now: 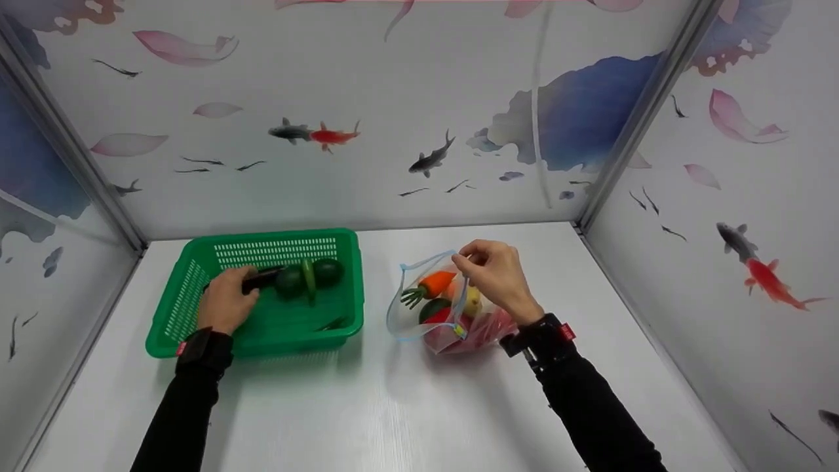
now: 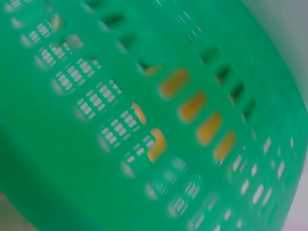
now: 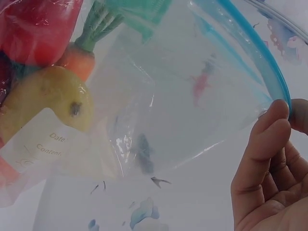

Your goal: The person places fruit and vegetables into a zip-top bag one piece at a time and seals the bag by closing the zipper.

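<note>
My left hand [image 1: 226, 301] reaches into the green basket [image 1: 255, 344] and grips a long, dark eggplant [image 1: 262, 278] near its left end. Right of the eggplant lie two dark green rounded vegetables [image 1: 328, 272] and a slim green one [image 1: 309, 282]. In the left wrist view, the slotted basket wall [image 2: 57, 134] hides that hand and what it holds. My right hand [image 1: 495, 275] pinches the blue zip edge of a clear zip bag [image 3: 192, 130] between thumb and fingertips, raising its mouth. Inside the bag are a carrot [image 1: 436, 284], a yellow potato-like piece [image 3: 48, 96] and a red vegetable [image 3: 41, 31].
A small dark green piece [image 1: 333, 323] lies on the basket floor, at the front right. Basket and bag stand side by side on a white table [image 1: 367, 413]. Printed panels [image 1: 393, 85] with fish and petals enclose the table at the back and both sides.
</note>
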Demonstrator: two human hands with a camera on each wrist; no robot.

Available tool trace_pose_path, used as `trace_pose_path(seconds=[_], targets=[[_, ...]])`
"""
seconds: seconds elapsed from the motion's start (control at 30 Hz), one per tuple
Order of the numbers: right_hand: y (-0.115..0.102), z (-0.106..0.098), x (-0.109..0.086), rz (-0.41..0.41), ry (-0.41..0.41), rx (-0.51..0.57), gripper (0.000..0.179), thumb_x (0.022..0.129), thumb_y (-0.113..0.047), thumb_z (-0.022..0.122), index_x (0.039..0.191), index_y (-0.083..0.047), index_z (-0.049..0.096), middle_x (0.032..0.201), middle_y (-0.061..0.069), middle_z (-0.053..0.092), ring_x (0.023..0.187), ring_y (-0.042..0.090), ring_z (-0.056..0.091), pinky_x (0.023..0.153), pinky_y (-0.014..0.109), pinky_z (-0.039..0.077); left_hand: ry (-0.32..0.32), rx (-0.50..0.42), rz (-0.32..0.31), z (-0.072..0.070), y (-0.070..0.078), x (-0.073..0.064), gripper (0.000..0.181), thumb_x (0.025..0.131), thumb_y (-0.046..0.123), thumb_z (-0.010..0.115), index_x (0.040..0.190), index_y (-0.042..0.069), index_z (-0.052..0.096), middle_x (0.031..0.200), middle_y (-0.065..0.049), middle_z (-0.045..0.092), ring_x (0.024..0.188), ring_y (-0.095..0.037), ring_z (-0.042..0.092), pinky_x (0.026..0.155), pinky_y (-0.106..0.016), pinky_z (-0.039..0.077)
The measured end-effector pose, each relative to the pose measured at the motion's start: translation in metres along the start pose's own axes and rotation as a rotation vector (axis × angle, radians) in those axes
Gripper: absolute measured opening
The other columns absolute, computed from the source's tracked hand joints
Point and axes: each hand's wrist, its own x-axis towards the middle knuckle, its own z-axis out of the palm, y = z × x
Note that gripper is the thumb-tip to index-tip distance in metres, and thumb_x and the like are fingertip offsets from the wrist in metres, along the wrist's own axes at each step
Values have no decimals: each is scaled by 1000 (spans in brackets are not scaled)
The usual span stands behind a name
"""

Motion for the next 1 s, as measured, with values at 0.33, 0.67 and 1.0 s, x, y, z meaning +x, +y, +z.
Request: trace_pose_path(seconds=[0.33,0.67,1.0], targets=[[2,0,-1,14,-4,1,13,91,-20,70,89,-7,73,68,6,66,52,16,58,52,23,52,-210,190,-138,-5,-26,2,53,89,8,59,137,-8,46,128,-40,43,111,-53,45,93,-66,40],[1,-1,-2,15,-6,12,12,90,-20,71,89,-8,74,68,6,66,53,21,60,52,24,52,-422,212,-280,4,-37,-1,74,86,14,68,146,-7,30,134,-46,29,111,-63,42,92,-68,40],[3,0,-1,-3,1,13,11,90,-18,71,88,-8,74,65,4,66,50,18,59,50,23,50,-387,240,-225,6,-36,-3,69,83,9,69,142,-3,38,130,-46,33,106,-64,44,87,-70,42]])
